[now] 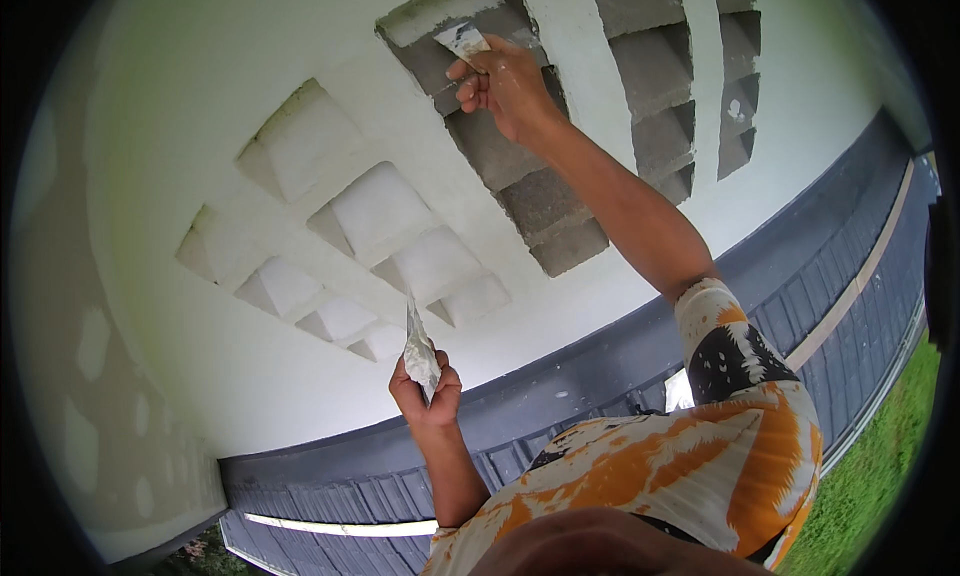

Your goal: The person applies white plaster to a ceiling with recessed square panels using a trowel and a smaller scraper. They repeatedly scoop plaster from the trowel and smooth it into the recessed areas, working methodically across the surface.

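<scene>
Wall (200, 106) before me, filling most of the view. Two groups of recessed openings sat in it: one group (350, 246) to the left and lower, one group (600, 126) to the right and higher. My right hand (505, 81) was raised against the upper end of the right group, a putty knife (462, 42) in it, blade on the block there. My left hand (428, 394) was lower, below the left group, a second scraper (418, 348) upright in it. Tiled band (600, 376) ran under the wall; grass (880, 466) lay far right.
</scene>
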Tool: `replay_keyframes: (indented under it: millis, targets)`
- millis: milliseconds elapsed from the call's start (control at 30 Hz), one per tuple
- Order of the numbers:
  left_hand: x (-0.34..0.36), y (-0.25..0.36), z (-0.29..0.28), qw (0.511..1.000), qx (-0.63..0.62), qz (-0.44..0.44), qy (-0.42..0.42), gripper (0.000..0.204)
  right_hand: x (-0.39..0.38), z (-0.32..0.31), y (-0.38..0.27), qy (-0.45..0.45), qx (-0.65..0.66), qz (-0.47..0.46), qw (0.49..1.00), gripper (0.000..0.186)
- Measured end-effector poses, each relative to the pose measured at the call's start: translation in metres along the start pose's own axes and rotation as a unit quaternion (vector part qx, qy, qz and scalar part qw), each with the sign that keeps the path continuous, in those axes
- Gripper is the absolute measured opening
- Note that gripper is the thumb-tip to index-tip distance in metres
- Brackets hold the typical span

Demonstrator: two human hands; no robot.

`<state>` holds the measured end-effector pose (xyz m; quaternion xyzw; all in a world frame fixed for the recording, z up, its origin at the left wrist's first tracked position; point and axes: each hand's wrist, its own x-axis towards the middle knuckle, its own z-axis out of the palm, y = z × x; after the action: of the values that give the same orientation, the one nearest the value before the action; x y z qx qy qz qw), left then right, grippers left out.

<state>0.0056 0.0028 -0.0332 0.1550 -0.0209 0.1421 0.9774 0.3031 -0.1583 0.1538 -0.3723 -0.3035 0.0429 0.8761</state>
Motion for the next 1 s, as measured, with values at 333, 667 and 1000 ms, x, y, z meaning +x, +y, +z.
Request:
replay_keyframes:
  millis: [333, 667, 1000]
  targets:
    - [-0.044, -0.01, -0.01, 0.998, 0.01, 0.037, 0.041, 0.037, 0.081, 0.038, 0.002, -0.012, 0.059, 0.002, 0.998, 0.016]
    - [-0.035, -0.046, -0.002, 0.997, 0.023, 0.035, 0.065, 0.036, -0.064, 0.011, -0.02, -0.149, -0.003, 0.007, 0.989, 0.018]
    - [-0.01, -0.084, 0.027, 0.995, 0.002, 0.03, 0.098, 0.031, -0.207, -0.083, 0.019, -0.402, -0.491, -0.224, 0.74, 0.041]
